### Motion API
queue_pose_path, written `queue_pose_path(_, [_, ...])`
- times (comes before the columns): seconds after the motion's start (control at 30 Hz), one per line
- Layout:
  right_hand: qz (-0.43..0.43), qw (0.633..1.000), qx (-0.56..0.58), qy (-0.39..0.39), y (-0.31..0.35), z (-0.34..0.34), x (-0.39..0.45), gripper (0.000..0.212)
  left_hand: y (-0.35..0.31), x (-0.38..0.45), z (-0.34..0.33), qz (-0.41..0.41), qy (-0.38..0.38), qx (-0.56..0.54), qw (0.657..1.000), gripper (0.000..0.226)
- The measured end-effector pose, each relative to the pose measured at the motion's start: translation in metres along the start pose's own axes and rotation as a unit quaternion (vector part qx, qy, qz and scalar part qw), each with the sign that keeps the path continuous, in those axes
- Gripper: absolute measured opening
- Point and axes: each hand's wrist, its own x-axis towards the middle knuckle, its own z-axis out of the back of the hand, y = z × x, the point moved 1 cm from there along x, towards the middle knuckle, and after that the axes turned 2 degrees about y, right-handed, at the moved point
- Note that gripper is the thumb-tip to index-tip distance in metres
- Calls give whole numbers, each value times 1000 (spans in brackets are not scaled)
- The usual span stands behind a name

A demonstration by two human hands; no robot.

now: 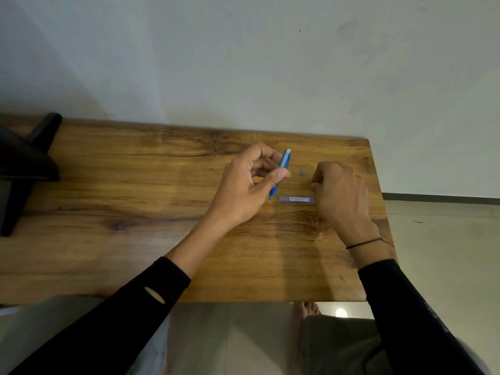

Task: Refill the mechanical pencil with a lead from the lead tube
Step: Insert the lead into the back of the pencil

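While the left hand (243, 185) pinches the blue mechanical pencil (281, 171) at frame centre, the right hand (341, 190) curls closed beside the lead tube (296, 199), its label unreadable, on the table (135, 185)

A wooden table (135, 185) with dark knots and grain stands against a pale, scuffed wall (243, 63), a black angular stand (24, 163) rests on its far left edge, and below its near edge lie pale floor tiles (243, 334) with a bright light reflection (341, 312).
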Motion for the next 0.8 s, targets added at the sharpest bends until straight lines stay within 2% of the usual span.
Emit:
queue_pose_path(0.13, [4,1000,-28,-1,1,-3,-1,8,0,0,1,-1,-2,3,1000,16])
queue_pose_path(0.2, [-3,999,33,3,-1,1,2,10,1,1,0,2,-1,4,1000,16])
queue_pose_path(0.3, [-1,982,191,1,4,16,6,18,2,1,0,4,0,13,1000,15])
queue_pose_path(0.4, [41,917,397,-19,15,37,3,13,3,1,0,4,-1,17,1000,14])
queue_pose_path(0.5, [89,852,514,-33,25,50,-2,12,4,1,0,3,-4,13,1000,14])
queue_pose_path(0.63, [121,832,541,-25,32,52,-7,11,5,1,-2,-4,-3,29,1000,15])
queue_pose_path(0.8, [142,843,520,-5,34,53,-9,10,8,0,-2,-1,-7,40,999,15])
